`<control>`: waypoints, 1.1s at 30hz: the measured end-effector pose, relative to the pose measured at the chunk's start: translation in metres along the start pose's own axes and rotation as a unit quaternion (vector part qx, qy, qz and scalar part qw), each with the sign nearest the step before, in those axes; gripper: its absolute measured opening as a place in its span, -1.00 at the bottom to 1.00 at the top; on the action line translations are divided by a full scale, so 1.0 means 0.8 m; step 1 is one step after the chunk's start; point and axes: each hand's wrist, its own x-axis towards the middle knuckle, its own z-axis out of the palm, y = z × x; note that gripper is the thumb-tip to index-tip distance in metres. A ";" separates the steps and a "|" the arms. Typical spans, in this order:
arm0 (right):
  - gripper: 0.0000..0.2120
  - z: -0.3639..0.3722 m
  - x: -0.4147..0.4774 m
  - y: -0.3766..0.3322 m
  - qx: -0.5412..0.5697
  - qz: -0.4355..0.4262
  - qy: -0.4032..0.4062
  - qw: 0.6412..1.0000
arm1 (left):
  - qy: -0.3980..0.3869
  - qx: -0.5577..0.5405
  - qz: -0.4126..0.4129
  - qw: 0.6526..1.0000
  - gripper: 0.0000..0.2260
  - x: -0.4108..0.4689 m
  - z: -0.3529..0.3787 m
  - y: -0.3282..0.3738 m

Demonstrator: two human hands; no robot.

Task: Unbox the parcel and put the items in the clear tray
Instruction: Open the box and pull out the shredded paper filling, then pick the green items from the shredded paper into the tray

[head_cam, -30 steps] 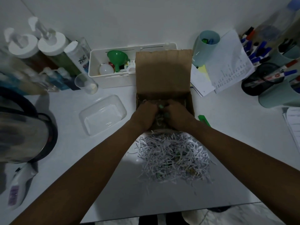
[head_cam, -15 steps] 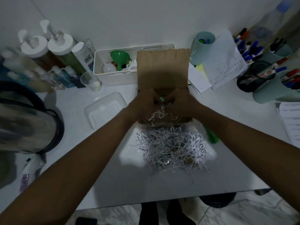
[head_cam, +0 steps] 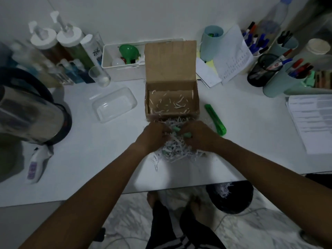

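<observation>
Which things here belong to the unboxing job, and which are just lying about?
Job: cardboard box; shredded paper; green item between left hand and right hand; clear tray.

Lying about: green cutter; kettle; pump bottles; pen cups; papers.

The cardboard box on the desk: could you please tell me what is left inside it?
Inside the cardboard box only scattered strips of shredded paper lie on its brown floor. No items show there. The near inner wall is hidden from this angle.
</observation>
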 end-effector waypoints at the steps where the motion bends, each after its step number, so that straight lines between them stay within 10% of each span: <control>1: -0.63 0.002 0.001 0.003 0.002 -0.004 0.006 1.000 | 0.004 0.002 -0.010 1.000 -0.80 0.000 0.004 -0.004; 11: -0.79 0.004 -0.014 0.013 0.049 0.017 0.191 0.980 | 0.206 -0.029 0.029 0.978 -0.85 -0.062 0.001 0.023; 22: -0.74 0.003 0.017 0.003 -0.161 0.036 0.029 0.986 | 0.152 0.001 -0.176 0.973 -0.81 -0.073 0.045 0.015; 33: -0.87 -0.008 -0.015 0.018 0.120 0.050 0.168 0.977 | 0.174 -0.081 -0.264 0.945 -0.62 -0.048 0.062 0.022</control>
